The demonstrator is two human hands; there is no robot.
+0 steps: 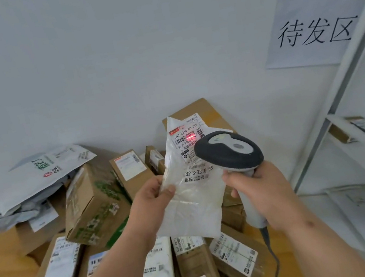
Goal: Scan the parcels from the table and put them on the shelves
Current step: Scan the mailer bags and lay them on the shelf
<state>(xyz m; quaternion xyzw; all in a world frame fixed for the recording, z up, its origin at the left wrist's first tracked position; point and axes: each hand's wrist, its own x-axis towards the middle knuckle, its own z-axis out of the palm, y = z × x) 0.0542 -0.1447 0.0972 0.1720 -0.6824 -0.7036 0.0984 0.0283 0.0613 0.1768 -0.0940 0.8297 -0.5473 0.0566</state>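
Observation:
My left hand (152, 200) pinches the left edge of a white plastic parcel bag (193, 200) and holds it upright above the table. Its shipping label faces me, and a red scan line glows on the barcode near the top. My right hand (262, 191) grips the handle of a grey and white barcode scanner (230, 150), whose head points at that label from the right. The scanner's cable (276, 266) hangs down past my right forearm.
Many cardboard boxes (93, 203) and grey mailer bags (36, 174) lie piled on the wooden table (2, 272) against the wall. A white shelf unit (357, 139) stands at the right, with a small parcel (355, 129) on one shelf. A paper sign (316, 29) hangs on the wall.

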